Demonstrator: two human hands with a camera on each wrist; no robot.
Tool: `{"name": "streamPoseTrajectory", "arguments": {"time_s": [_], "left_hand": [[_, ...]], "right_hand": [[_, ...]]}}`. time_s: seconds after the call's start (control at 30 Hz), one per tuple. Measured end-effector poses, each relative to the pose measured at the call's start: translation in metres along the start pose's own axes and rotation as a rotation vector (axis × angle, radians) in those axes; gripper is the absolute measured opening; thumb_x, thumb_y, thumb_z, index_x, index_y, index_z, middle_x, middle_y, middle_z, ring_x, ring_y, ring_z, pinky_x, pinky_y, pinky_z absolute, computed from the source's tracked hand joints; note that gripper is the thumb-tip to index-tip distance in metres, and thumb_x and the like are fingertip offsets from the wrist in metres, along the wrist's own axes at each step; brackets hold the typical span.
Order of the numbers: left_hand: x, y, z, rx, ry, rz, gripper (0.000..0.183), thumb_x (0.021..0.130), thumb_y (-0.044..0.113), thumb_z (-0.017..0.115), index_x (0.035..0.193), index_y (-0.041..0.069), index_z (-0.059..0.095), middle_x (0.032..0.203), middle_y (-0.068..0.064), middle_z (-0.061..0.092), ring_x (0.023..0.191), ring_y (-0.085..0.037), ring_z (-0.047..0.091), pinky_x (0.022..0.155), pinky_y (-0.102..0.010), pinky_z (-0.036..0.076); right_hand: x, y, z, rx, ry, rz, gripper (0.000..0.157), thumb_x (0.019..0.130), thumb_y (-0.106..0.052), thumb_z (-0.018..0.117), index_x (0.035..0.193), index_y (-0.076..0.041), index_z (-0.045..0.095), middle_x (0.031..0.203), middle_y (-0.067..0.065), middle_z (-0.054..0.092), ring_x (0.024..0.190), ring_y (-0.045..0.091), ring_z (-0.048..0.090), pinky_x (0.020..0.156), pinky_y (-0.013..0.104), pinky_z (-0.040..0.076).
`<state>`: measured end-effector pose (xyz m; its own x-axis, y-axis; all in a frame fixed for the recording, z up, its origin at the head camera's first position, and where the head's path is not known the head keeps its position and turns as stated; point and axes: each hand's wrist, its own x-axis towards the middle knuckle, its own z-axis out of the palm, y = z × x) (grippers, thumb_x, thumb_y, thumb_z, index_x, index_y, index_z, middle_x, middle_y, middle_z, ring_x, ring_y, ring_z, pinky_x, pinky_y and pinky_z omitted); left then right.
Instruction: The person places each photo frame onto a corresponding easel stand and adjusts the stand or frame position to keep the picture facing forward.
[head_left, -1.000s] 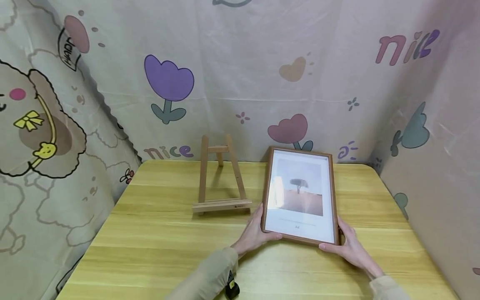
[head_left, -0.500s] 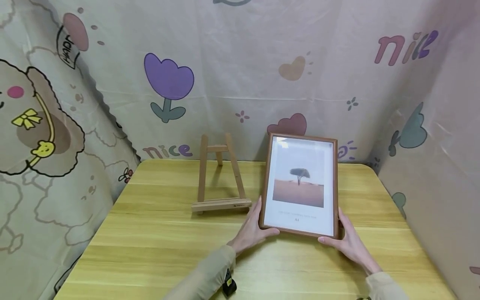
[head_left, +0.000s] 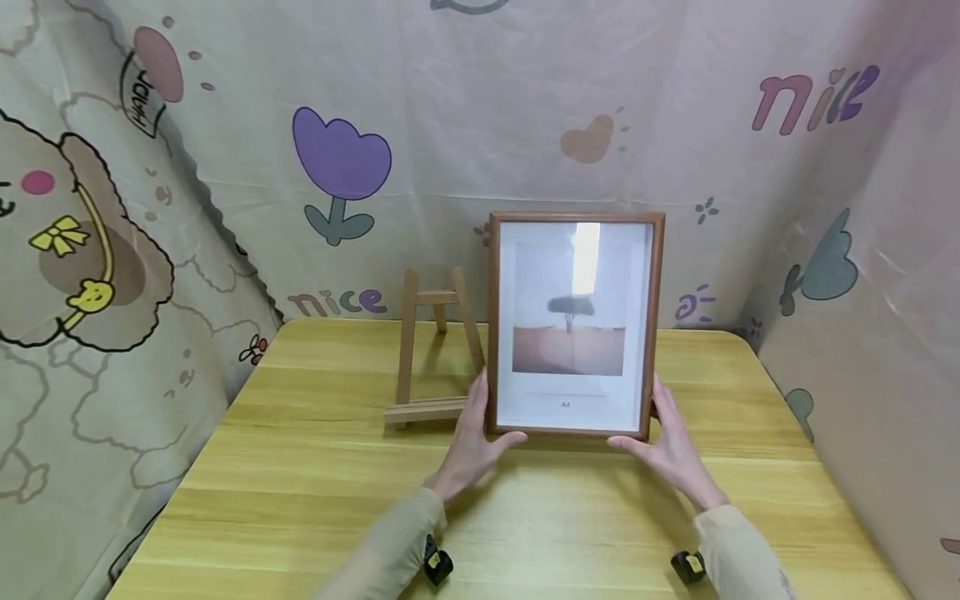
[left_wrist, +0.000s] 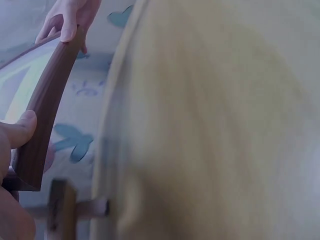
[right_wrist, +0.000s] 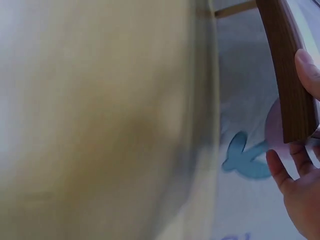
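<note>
A brown wooden picture frame (head_left: pixel 651 333), with a print of a tree behind its glass, is held nearly upright above the table by both hands. My left hand (head_left: pixel 468 450) grips its lower left corner, the thumb on the front of the bottom edge. At the lower right corner my right hand (head_left: pixel 675 450) holds it the same way; in the right wrist view fingers (right_wrist: pixel 280 170) show behind the frame's edge (right_wrist: pixel 287 70). Left of the picture frame stands a small wooden easel (head_left: pixel 406 350), its right leg and ledge partly covered by the frame and my left hand.
The wood-grain table (head_left: pixel 300 467) reaches back to a patterned cloth (head_left: pixel 465 125) that hangs behind it and at both sides. A black wrist device (head_left: pixel 437 562) sits at the left sleeve, another device (head_left: pixel 687 567) at the right sleeve.
The picture frame, held in both hands, has risen, tipped more upright and moved left toward the easel, straightening from its slant. The easel has stayed in place.
</note>
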<state>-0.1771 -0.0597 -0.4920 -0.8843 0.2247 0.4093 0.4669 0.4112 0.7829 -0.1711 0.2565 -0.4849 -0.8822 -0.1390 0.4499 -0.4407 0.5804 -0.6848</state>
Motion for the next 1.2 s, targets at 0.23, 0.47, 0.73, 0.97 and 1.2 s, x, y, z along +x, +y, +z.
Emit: {"name": "streamPoseTrajectory", "arguments": {"time_s": [0.23,0.47,0.73,0.97,1.2], "left_hand": [[0.005,-0.01,-0.042,0.037,0.078,0.039,0.112,0.08,0.021,0.085,0.162,0.008,0.01,0.168,-0.02,0.016,0.154,-0.039,0.02,0.124,-0.059,0.02],[0.007,-0.026,-0.079,0.095,0.175,0.073,0.115,0.074,0.012,0.089,0.162,0.006,0.014,0.167,-0.02,0.02,0.153,-0.041,0.024,0.124,-0.057,0.022],[-0.006,-0.041,-0.115,0.121,0.229,0.012,0.115,0.079,0.009,0.085,0.163,0.014,0.007,0.17,-0.016,0.014,0.154,-0.041,0.02,0.129,-0.028,0.014],[-0.017,-0.056,-0.135,0.166,0.249,-0.038,0.117,0.079,0.008,0.085,0.163,0.015,0.004,0.17,-0.017,0.013,0.154,-0.044,0.018,0.127,-0.048,0.022],[-0.018,-0.065,-0.141,0.166,0.23,-0.072,0.118,0.079,0.01,0.085,0.163,0.012,0.003,0.169,-0.02,0.011,0.153,-0.046,0.017,0.119,-0.067,0.024]], "right_hand": [[0.03,-0.027,0.028,0.031,-0.026,0.005,0.128,0.069,-0.012,0.091,0.164,-0.018,0.006,0.164,0.026,0.021,0.146,0.048,0.029,0.118,0.067,0.028],[0.054,-0.044,0.068,0.055,0.031,-0.091,0.128,0.067,-0.011,0.093,0.163,-0.009,0.009,0.158,0.027,0.032,0.141,0.042,0.037,0.119,0.062,0.03],[0.073,-0.063,0.113,0.062,-0.014,-0.131,0.126,0.071,-0.019,0.091,0.163,-0.008,0.005,0.156,0.025,0.034,0.144,0.04,0.038,0.123,0.053,0.03],[0.083,-0.069,0.14,0.055,-0.057,-0.175,0.127,0.071,-0.025,0.09,0.162,-0.003,0.004,0.146,0.025,0.043,0.134,0.039,0.049,0.119,0.05,0.038],[0.085,-0.065,0.154,0.074,-0.048,-0.188,0.13,0.069,-0.022,0.091,0.163,-0.008,0.001,0.141,0.023,0.045,0.125,0.036,0.053,0.117,0.048,0.041]]}}
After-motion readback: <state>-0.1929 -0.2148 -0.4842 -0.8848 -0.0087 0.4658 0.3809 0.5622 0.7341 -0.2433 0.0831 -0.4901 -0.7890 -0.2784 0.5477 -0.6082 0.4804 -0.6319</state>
